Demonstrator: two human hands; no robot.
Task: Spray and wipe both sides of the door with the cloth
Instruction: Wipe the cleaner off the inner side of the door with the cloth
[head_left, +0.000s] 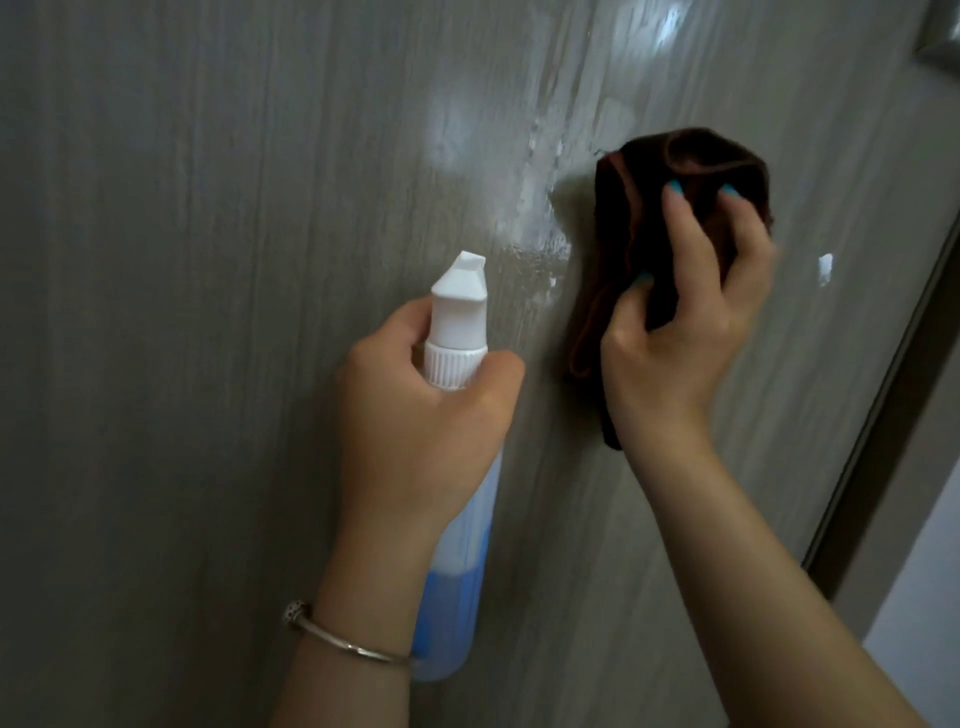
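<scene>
Door (208, 260) fills almost the whole view, a grey wood-grain panel with wet foamy streaks (540, 218) running down its middle and a small white fleck (825, 267) off toward its right edge. Against it, just right of the wet patch, sits the dark brown cloth (675, 171), bunched and pressed flat to the panel by the right hand (685, 322), whose fingers are curled over the folds and whose thumb pinches the lower edge. The left hand (421, 415) grips the neck of the spray bottle (457, 519), fingers wrapped below the white nozzle (460, 301), which points up at the streaks; the bottle hangs close to the panel, with blue liquid low inside it. A thin bracelet (337, 636) circles that wrist. At the far right the door's edge meets a dark frame (893, 374), and a corner of metal fitting (940, 41) shows at the top. Wiping looks under way on this side only. The risk, as I judge it, is that the foam runs downward and dries into marks before the cloth reaches it, or that the loosely bunched cloth slips from the pinch. The fleck near the edge could be missed, and an accidental squeeze would wet the cleaned part.
</scene>
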